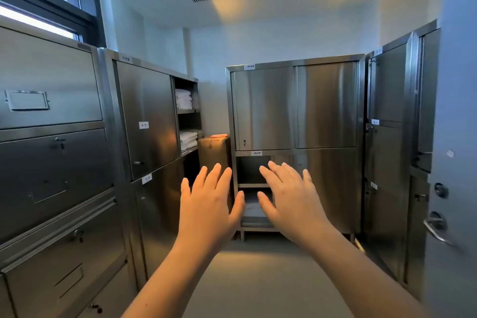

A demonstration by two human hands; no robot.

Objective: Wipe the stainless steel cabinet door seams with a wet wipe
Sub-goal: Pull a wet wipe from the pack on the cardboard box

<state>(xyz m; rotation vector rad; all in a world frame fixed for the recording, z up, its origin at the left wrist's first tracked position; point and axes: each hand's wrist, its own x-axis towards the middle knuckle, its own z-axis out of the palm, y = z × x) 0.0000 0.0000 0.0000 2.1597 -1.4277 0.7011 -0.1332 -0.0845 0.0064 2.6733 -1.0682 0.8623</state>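
The left hand (209,204) and right hand (289,199) are hovering before the far cabinet (263,111), fingers spread straight, gripping nothing, likely readying to start. Its door seam (295,107) is running above them; no wet wipe is showing.

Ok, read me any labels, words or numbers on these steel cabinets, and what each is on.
No text is legible; there are only small white labels.
Too blurred: far cabinet top-rail label.
Too blurred: left cabinet door label.
Too blurred: right cabinet label.
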